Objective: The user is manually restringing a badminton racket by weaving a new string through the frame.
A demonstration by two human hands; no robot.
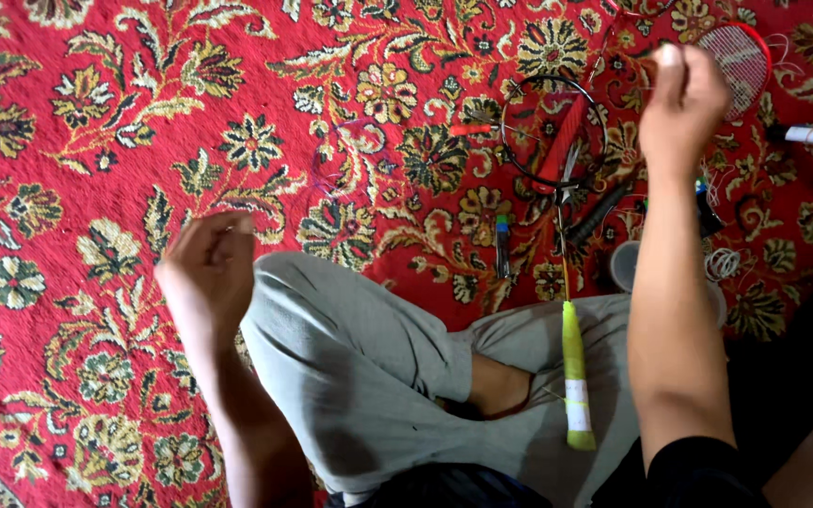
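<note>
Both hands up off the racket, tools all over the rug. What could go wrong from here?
1. The racket lies loose across the lap, only its yellow-green grip resting on the trousers; it may slide off.
2. The right hand and left hand are raised far apart, closed as if pulling string; a slip could jerk the frame.
3. The scissors lie beside the frame, near the bare foot.

Even soft indoor light, faint shadows, both hands motion-blurred, w/ rest sharp.
</note>
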